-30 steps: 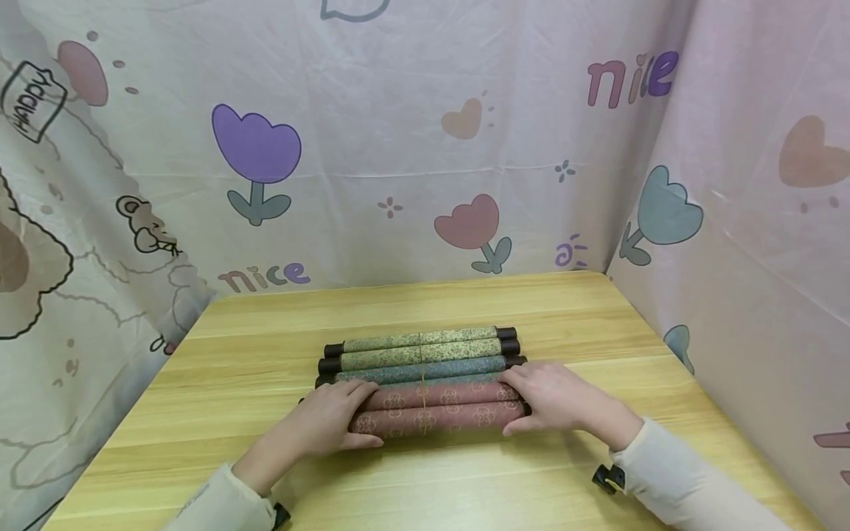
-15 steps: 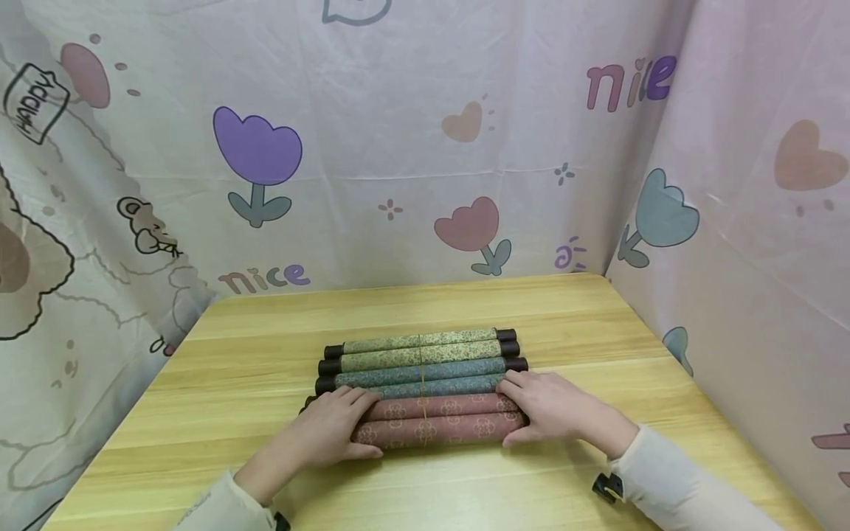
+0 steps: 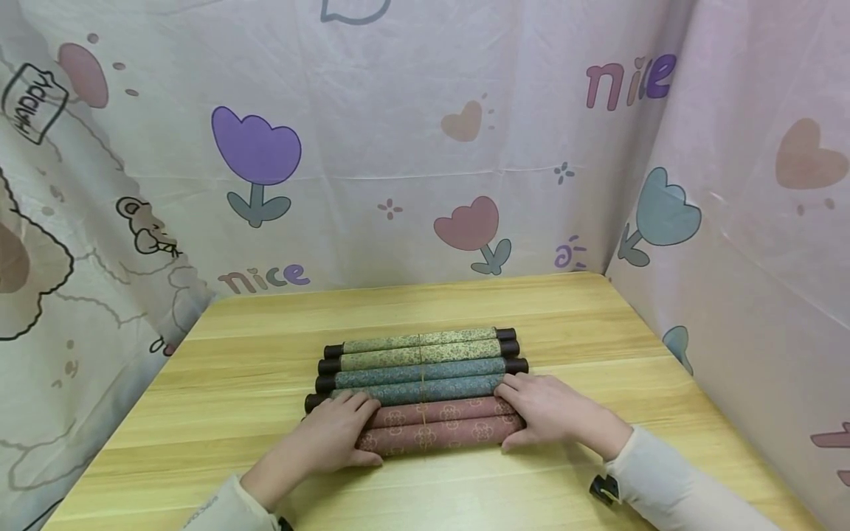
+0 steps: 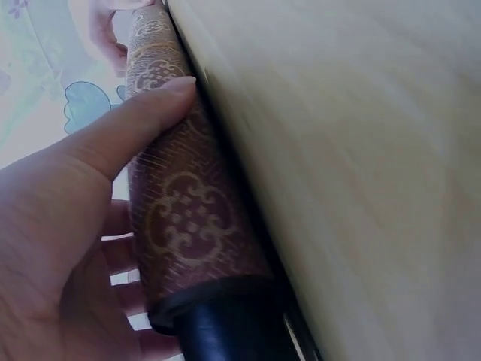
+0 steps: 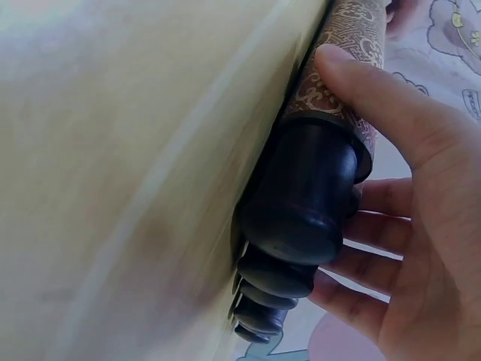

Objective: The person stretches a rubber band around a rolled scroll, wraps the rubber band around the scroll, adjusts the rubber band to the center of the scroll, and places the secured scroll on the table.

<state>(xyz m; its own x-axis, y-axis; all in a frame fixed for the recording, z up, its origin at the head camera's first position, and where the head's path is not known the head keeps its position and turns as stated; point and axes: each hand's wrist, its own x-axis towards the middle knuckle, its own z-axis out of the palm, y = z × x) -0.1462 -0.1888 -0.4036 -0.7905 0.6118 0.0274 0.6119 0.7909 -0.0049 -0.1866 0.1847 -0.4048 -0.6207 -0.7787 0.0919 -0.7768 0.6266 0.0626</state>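
Observation:
Two red rolled scrolls (image 3: pixel 458 435) with a pale flower pattern lie side by side, nearest the person. My left hand (image 3: pixel 332 431) grips their left end, thumb along the near side and fingers over the top. At the other end my right hand (image 3: pixel 551 409) holds them the same way. A black end knob (image 4: pixel 237 331) sticks out past the left hand in the left wrist view. In the right wrist view another black knob (image 5: pixel 301 188) shows beside the right palm. Just behind the red pair lie two blue scrolls (image 3: pixel 458 389), then two yellow-green scrolls (image 3: pixel 381 359).
Thin cords cross the scrolls at their middles. All rest on a light wooden table (image 3: pixel 265 324). A printed cloth (image 3: pixel 372 133) hangs behind the table and along both sides. Black straps sit at both cuffs (image 3: pixel 604 488).
Both hands have drawn the red scrolls a little toward the person. More of the front blue scroll and its left black knob now shows. The yellow-green scrolls stay put.

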